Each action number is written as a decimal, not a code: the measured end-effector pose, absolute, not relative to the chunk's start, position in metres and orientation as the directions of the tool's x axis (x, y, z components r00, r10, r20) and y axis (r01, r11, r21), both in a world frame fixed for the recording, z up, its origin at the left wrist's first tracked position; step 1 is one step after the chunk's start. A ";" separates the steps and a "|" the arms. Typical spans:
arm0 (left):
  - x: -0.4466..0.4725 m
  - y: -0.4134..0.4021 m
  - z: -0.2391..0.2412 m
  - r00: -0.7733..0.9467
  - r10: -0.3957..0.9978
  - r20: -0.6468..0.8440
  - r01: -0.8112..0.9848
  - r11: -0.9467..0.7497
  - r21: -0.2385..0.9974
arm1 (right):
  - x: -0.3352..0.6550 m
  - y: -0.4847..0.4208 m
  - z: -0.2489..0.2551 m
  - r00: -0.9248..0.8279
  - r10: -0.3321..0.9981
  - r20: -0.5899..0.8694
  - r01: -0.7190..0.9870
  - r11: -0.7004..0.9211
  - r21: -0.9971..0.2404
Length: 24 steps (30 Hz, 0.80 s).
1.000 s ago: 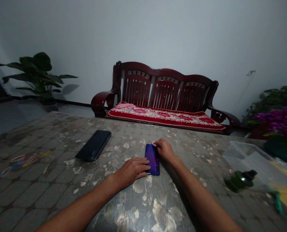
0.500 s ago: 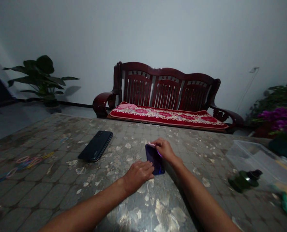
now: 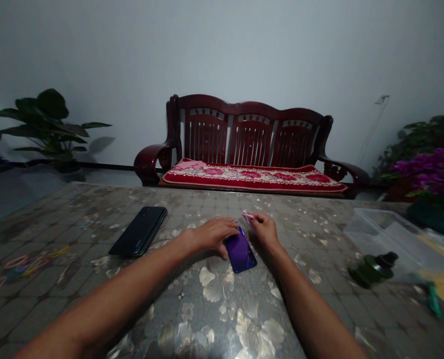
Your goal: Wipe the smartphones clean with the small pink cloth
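Mid-frame on the tabletop (image 3: 214, 319), our left hand (image 3: 212, 233) presses flat on the purple phone (image 3: 239, 253) while our right hand (image 3: 265, 229) pinches a pink scrap (image 3: 248, 216) beside its far end.

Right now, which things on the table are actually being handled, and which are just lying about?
In hand:
- glossy purple phone, left hand resting on its far end
- small pink piece, pinched by the right hand

Lying about:
- black phone
- coloured rubber bands
- dark green bottle on its side
- clear plastic box
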State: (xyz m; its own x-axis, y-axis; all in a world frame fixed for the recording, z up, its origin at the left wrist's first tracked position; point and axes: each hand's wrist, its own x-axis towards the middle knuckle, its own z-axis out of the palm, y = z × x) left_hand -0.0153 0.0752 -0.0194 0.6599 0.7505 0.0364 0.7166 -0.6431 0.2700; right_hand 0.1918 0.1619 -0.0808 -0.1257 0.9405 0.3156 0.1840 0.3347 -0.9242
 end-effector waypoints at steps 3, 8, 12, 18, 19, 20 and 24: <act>-0.011 0.101 -0.019 0.683 0.724 -0.099 0.721 -0.647 0.246 | 0.194 0.165 -0.082 -0.103 0.938 0.332 0.149 0.345 -0.927; -0.002 0.116 -0.020 0.703 0.687 -0.184 0.709 -0.657 0.256 | 0.197 0.165 -0.086 -0.089 0.944 0.319 0.134 0.329 -0.935; -0.008 0.098 -0.022 0.616 0.781 -0.101 0.780 -0.588 0.212 | 0.198 0.165 -0.087 -0.095 0.946 0.309 0.121 0.319 -0.940; -0.005 0.046 -0.024 0.145 0.989 0.018 0.985 -0.146 0.089 | 0.196 0.156 -0.075 -0.124 0.927 0.353 0.151 0.369 -0.917; -0.004 0.039 -0.024 0.089 0.996 0.025 0.992 -0.091 0.087 | 0.195 0.153 -0.072 -0.143 0.918 0.370 0.171 0.391 -0.904; -0.003 0.034 -0.023 0.052 0.998 0.030 0.994 -0.055 0.090 | 0.195 0.150 -0.070 -0.167 0.906 0.389 0.197 0.417 -0.887; -0.001 0.022 -0.021 -0.006 1.000 0.031 0.992 0.002 0.122 | 0.196 0.137 -0.060 -0.309 0.842 0.442 0.347 0.533 -0.772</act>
